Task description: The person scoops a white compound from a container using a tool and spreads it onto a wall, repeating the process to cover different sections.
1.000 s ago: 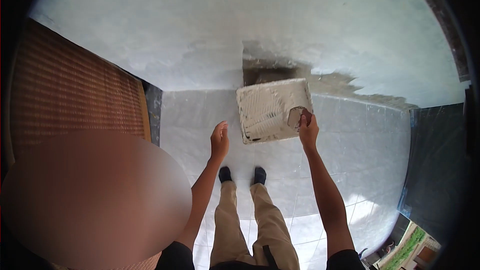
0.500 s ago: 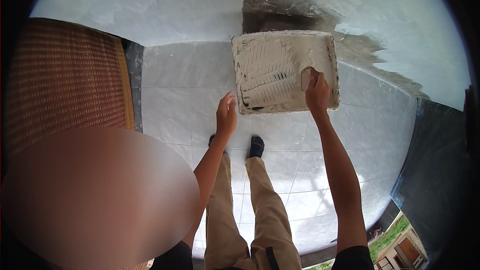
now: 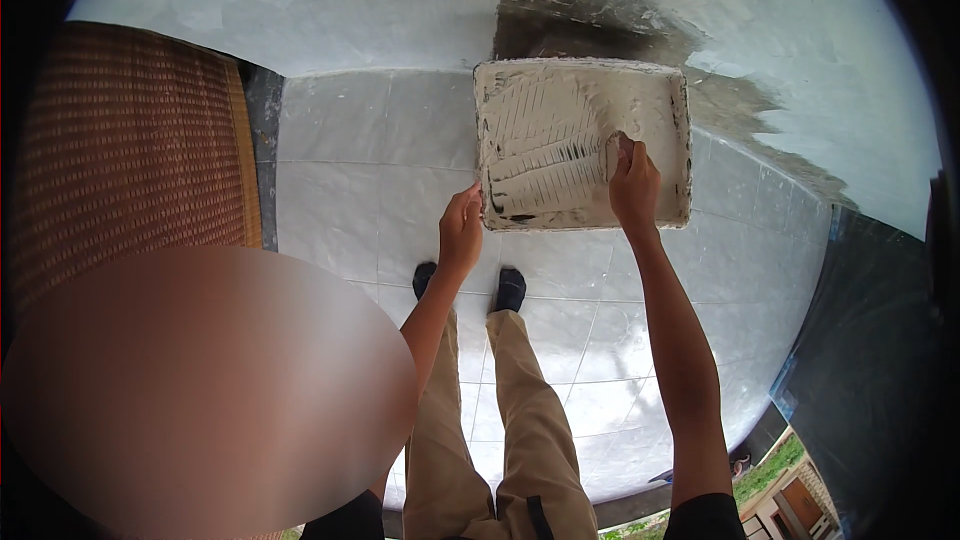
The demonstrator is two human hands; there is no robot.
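Since the frame half a second earlier, the left hand [image 3: 460, 230] had closed its small gap to the tray [image 3: 685, 155], while the right hand [image 3: 636, 185] stayed over the tray's right half. Broadest of all, the pale wall [image 3: 820, 70] spanned ten to two o'clock, its dark patch [image 3: 560, 25] at twelve from the tray. Grey floor tiles [image 3: 330, 200] spread below; the woven panel [image 3: 140, 150] stood at nine and the dark sheet [image 3: 870, 340] at four. The tray sat just above the middle of the view, its long axis running from nine to three, and ridged paste [image 3: 545, 155] coated its inside; what bore it from beneath could not be seen. From the left hand it lay at two o'clock, the fingers apparently touching its left rim; whether they had closed on it, the view did not tell. Nearer to its centre was the right hand, the arm reaching in from five o'clock, its grip clenched on a small tool [image 3: 624, 143] just to the three o'clock side of the tray's middle. Whether that tool met the paste was hidden. Counted: one panel, one sheet, one tray, two hands, two dark-clad feet [image 3: 511, 290], one tool.
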